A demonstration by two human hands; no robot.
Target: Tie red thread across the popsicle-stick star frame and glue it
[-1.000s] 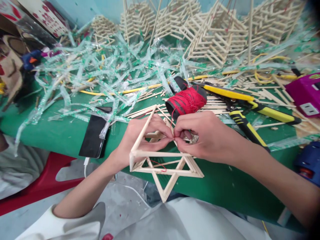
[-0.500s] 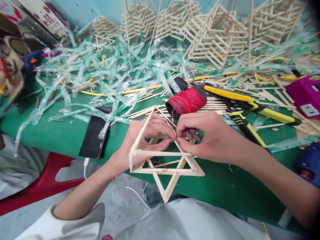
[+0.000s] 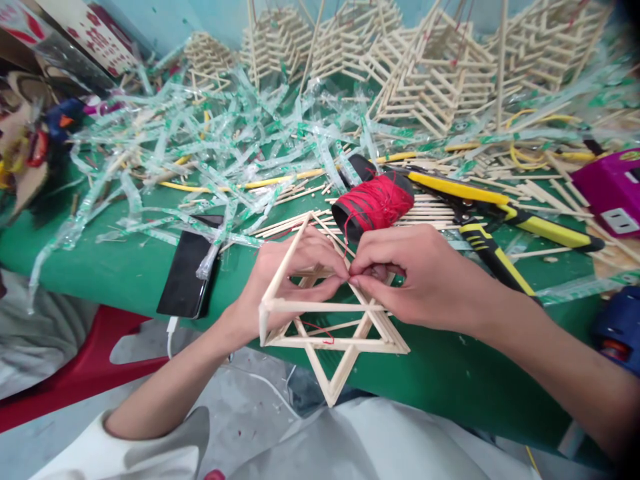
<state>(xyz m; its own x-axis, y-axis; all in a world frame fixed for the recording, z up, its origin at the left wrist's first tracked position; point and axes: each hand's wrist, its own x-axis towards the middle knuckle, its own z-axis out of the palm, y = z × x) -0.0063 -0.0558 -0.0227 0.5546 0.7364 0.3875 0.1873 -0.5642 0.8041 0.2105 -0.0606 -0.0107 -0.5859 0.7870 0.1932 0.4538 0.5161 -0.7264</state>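
In the head view, the person's left hand [image 3: 295,267] reaches inside a star-shaped frame of pale wooden sticks [image 3: 325,307], its thumb and forefinger pressed together at the tips. The right hand [image 3: 425,280] meets it from the other side, thumb and forefinger also closed; the 2 pinches touch or nearly touch at a stick of the frame, on a thin red thread [image 3: 346,248], whose end between the fingertips is hidden. The frame is tilted at the near edge of the green-covered table [image 3: 425,367], with 1 point of the star toward the person. Just beyond the hands lies a dark tube wound with red thread [image 3: 377,200]; to its right are yellow-and-black-handled pliers [image 3: 455,187], and farther right a purple box with a white socket [image 3: 607,193]. A black rectangular phone [image 3: 183,273] rests left of the left hand. Behind, clear-and-green plastic strips [image 3: 225,127] lie tangled before tiered pale stick structures [image 3: 435,73] along the wall.
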